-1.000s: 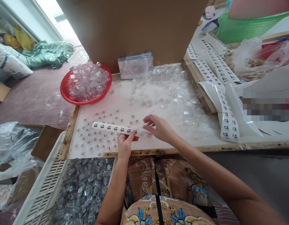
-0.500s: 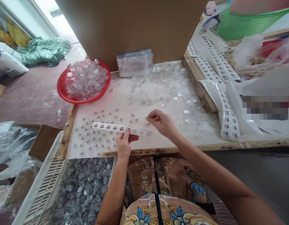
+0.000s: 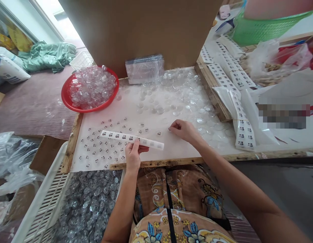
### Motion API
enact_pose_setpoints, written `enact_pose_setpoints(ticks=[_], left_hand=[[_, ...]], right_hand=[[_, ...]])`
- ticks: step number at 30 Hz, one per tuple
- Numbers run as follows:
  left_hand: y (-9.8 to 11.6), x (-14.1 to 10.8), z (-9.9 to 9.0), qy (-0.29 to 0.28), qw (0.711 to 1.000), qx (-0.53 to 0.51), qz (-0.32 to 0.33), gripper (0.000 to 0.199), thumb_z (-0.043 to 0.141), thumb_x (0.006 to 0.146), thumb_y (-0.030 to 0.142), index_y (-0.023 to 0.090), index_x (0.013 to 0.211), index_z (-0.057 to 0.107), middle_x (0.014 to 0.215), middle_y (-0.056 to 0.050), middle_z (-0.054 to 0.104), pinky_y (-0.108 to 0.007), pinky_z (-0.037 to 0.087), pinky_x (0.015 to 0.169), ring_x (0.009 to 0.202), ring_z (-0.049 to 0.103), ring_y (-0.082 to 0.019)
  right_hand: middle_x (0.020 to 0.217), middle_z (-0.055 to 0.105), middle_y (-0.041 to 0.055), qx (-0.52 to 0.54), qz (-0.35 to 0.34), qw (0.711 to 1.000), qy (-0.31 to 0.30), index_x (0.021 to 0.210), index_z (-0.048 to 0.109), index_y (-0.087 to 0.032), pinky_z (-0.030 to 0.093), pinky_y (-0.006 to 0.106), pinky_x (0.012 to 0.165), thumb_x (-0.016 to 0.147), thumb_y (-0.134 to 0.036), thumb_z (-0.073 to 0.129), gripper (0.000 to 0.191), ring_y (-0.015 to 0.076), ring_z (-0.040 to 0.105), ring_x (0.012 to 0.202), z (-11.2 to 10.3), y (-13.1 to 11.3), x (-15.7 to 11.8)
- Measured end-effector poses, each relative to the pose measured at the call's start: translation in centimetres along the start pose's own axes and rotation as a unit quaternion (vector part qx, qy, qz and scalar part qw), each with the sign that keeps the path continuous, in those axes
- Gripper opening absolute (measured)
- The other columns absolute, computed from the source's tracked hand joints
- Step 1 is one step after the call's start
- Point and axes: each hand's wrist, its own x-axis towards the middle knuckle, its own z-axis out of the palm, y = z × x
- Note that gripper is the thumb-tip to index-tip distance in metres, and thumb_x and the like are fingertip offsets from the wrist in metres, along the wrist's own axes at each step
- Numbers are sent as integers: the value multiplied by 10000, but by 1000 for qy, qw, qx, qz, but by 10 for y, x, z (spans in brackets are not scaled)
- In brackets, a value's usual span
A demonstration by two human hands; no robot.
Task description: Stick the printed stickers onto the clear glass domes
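My left hand pinches a white strip of panda stickers above the white work board. The strip's left part carries dark panda prints; its right end looks pale, with faint marks. To the right, the fingers of my right hand are pinched together low over the board, with a small dark panda sticker at their tips. Clear round discs with panda stickers lie spread over the board's left side. Plain clear discs are scattered beyond and to the right of my right hand.
A red basin heaped with clear discs stands at the back left. A cardboard box rises behind the board. Wooden strips edge it. More sticker sheets lie right. Below left, a white crate holds many stickered discs.
My right hand has moved a little to the right, still pinched. The strip in my left hand now lies steadier, its right end no longer blurred.
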Motion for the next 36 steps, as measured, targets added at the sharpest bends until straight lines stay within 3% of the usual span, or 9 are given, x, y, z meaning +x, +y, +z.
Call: enact_pose_setpoints(ticks=[4,9,14,18,21,24,28,32,36], left_hand=[[-1,0,0,-4,1000,2,2,388,754,658,492,122,721,658,567,-45,685,-279,550,483,462,654,-179],[-1,0,-1,-5,1000,2,5,388,753,666,494,121,693,646,556,-43,677,-270,550,481,461,652,-175],[-2,-1,-2,-7,1000,15,7,405,730,698,509,111,716,656,557,-43,670,-281,556,489,475,657,-182],[-3,-2,-4,-21,999,28,17,491,686,762,508,112,1052,682,658,-36,699,-271,568,528,532,676,-168],[-5,-2,-5,-48,998,37,19,590,665,796,497,169,1279,584,745,-30,715,-272,579,581,587,686,-156],[-5,-1,-5,-37,998,32,33,593,644,812,508,201,1313,563,847,-43,729,-267,580,598,615,685,-144],[-4,0,-4,2,999,-1,35,524,635,813,517,157,1193,645,789,-42,722,-266,580,576,570,673,-136],[-2,0,-3,9,1000,-7,20,448,709,752,475,111,1013,707,738,-52,722,-259,575,547,551,675,-148],[-2,0,-2,16,1000,-4,18,432,714,742,466,106,981,714,730,-55,725,-249,564,516,526,663,-142]], right_hand=[[688,608,7,-51,-41,998,17,745,607,-208,384,258,601,764,-225,565,49,145,547,631,6,1,-2],[990,601,96,-109,-82,989,55,814,621,-180,411,276,656,808,-185,552,70,143,568,679,17,-4,-4],[843,662,38,-56,-92,994,-21,1075,555,-182,403,264,642,805,-114,570,279,164,589,699,33,-29,-1],[875,688,44,9,-130,991,-26,989,582,-191,417,265,658,872,-182,539,124,158,603,734,41,-57,-2],[873,686,24,102,-164,975,-110,985,592,-199,429,235,626,841,-266,622,162,128,602,696,43,-77,-8],[780,656,-6,126,-215,954,-169,933,613,-196,403,210,594,835,-245,632,111,101,565,646,44,-86,-15],[776,640,-5,98,-244,956,-126,928,606,-198,400,219,610,860,-185,584,72,103,544,648,47,-80,-25],[926,629,62,92,-313,944,-59,893,613,-204,455,283,731,895,-220,534,80,166,581,844,46,-69,-29],[783,610,33,165,-204,965,-7,787,589,-200,457,273,638,849,-331,594,145,149,559,708,28,-55,-4]])
